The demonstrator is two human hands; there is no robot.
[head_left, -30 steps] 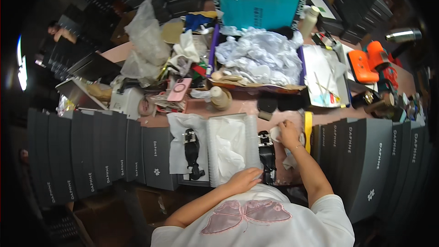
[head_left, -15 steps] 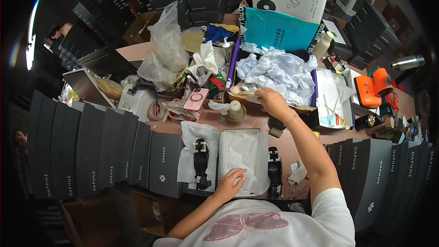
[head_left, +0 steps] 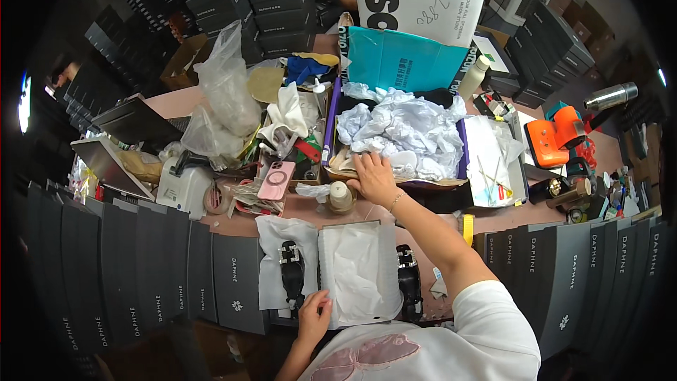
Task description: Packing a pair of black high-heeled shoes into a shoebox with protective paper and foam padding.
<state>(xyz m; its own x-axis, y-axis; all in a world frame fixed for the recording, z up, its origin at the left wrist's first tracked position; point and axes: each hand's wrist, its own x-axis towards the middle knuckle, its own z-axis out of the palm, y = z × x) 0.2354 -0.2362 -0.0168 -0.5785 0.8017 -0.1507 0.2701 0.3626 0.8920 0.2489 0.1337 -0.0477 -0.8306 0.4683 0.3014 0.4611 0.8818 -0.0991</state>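
Observation:
My right hand (head_left: 376,178) reaches over the near edge of a purple-edged box (head_left: 463,159), its fingers spread on flat beige pieces (head_left: 343,160). White crumpled paper (head_left: 416,123) fills that box. Loosely bent, with nothing seen in it, my left hand (head_left: 314,316) rests by the near left corner of an open box (head_left: 392,254) lined with white tissue paper (head_left: 356,264). To the left, a black buckled sandal (head_left: 291,271) lies on white paper (head_left: 271,240); my left hand partly covers its near end. Another black sandal (head_left: 407,279) stands right of the open box.
Grey shoeboxes stand in rows at left (head_left: 159,261) and right (head_left: 564,275). A pump bottle (head_left: 341,197) and a pink phone (head_left: 276,182) sit beyond the open box. A white tray (head_left: 486,155), an orange device (head_left: 550,142) and a yellow brush (head_left: 467,228) are to the right.
The whole view has shifted. My right hand has gone from pinching a flat beige piece to spreading over the box's near edge. My left hand has moved left, closer to the left sandal.

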